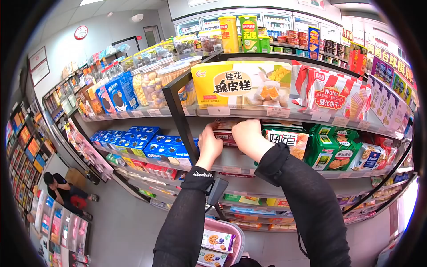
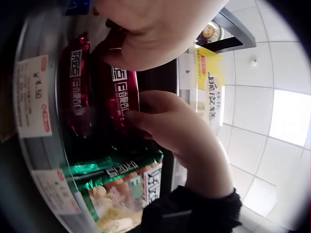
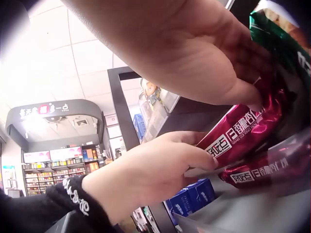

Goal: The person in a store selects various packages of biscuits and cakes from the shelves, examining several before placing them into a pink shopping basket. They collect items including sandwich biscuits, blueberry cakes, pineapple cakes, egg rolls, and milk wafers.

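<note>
While the left hand [image 1: 209, 144] and right hand [image 1: 249, 135] pinch opposite ends of a red packet [image 3: 239, 132] behind the shelf's front edge [image 1: 235, 169], its slick-looking wrapper and probably light, brittle contents suggest gentle end grips; green packages [image 1: 327, 147] lie rightward.

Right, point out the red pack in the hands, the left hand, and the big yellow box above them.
Red pack [image 3: 239, 129]: right wrist view, on its lettered side.
Left hand [image 1: 211, 142]: head view, on its back.
Yellow box [image 1: 241, 84]: head view, middle of its front.
</note>
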`<action>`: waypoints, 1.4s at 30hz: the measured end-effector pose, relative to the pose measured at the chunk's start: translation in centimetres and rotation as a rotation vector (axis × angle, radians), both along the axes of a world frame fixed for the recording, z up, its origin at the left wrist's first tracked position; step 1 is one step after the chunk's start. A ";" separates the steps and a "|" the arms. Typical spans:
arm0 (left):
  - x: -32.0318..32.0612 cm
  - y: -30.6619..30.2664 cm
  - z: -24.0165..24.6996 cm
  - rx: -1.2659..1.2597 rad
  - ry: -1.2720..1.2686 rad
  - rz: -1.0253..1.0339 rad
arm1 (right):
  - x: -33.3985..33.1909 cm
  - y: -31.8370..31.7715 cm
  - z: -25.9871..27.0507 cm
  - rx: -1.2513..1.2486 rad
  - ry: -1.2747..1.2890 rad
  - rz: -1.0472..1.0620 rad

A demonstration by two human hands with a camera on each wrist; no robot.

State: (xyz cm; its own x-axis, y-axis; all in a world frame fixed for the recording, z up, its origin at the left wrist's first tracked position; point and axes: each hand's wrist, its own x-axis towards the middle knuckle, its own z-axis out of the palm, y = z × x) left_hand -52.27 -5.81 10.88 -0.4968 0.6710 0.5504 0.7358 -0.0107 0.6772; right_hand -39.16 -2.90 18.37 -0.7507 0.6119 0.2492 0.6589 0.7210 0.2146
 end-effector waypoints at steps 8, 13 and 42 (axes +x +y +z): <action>1.2 -1.0 -0.8 0.005 0.216 0.047 | 0.4 -0.8 -0.7 0.089 -0.184 -0.058; 5.5 -9.1 -1.8 0.278 0.302 -0.155 | 6.9 -7.4 -3.5 0.163 0.344 0.388; 1.7 -4.9 -13.6 -0.337 -1.018 -0.351 | 7.2 -0.2 -21.2 -0.561 0.561 0.067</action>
State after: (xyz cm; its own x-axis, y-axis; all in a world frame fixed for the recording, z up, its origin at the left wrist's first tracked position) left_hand -50.55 -10.73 -2.67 -0.3657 0.8996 -0.2387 -0.1682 0.1884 0.9676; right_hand -31.92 -3.06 -2.83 -0.6443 0.7161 0.2686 0.5125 0.6649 -0.5434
